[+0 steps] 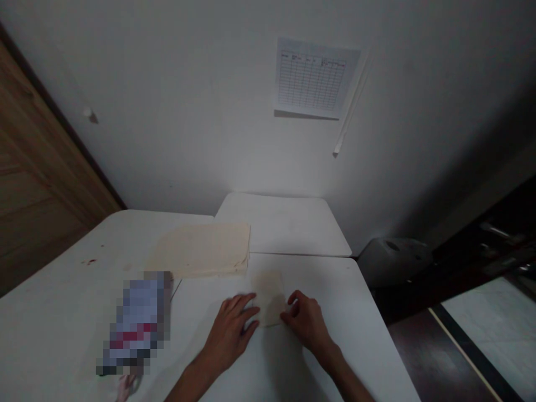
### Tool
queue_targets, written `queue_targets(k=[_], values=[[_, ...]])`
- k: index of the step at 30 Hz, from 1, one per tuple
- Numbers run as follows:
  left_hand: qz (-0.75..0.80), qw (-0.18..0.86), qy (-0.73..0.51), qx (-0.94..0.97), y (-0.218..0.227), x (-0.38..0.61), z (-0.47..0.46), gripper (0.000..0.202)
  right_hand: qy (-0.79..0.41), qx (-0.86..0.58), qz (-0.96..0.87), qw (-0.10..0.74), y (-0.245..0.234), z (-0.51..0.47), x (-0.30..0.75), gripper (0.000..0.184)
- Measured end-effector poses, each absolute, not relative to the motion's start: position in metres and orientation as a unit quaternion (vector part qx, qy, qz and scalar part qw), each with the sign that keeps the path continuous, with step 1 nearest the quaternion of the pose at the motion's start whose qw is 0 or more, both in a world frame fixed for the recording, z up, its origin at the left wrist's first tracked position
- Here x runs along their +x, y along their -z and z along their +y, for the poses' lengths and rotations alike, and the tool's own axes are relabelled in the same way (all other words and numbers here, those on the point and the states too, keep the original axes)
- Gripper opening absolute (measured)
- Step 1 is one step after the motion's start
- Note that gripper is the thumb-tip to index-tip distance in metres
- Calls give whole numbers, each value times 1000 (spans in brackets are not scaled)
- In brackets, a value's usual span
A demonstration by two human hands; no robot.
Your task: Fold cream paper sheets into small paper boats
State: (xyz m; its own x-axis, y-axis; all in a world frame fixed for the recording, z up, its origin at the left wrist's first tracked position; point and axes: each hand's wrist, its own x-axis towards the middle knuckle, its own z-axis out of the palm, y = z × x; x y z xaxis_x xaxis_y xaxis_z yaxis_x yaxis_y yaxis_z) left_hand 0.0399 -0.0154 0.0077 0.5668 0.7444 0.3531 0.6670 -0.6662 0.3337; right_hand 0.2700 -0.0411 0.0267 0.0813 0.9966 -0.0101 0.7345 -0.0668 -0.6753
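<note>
Left hand [232,330] lies flat on a small sheet [270,295]. Right hand [307,324] curls at its three-o'clock edge, grip unclear. Seemingly mid-fold; creasing needs aligned edges.

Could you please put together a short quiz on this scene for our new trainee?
1. True or false: the left hand and the right hand both touch the small cream sheet.
2. Where does the stack of cream sheets lie? A: on the floor. B: on the white table, beyond the small cream sheet. C: under the right hand.
3. In a few words: what hangs on the wall above the table?

Key: 1 true; 2 B; 3 a printed grid chart.
</note>
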Motion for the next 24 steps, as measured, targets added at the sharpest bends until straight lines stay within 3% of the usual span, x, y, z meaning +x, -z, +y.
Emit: queue_targets(k=[4, 7, 10, 24], values=[[399, 86, -228, 884, -9, 41, -14, 21, -116, -583, -773, 222, -32, -43, 270, 19], [400, 90, -225, 884, -10, 41, -13, 21, -84, -462, -866, 169, -33, -43, 267, 28], [401, 91, -228, 883, -10, 41, -14, 21, -57, -408, -902, 130, -28, -42, 266, 21], [410, 93, -236, 876, -6, 40, -14, 21, -50, -478, -867, 131, -27, -58, 299, 22]])
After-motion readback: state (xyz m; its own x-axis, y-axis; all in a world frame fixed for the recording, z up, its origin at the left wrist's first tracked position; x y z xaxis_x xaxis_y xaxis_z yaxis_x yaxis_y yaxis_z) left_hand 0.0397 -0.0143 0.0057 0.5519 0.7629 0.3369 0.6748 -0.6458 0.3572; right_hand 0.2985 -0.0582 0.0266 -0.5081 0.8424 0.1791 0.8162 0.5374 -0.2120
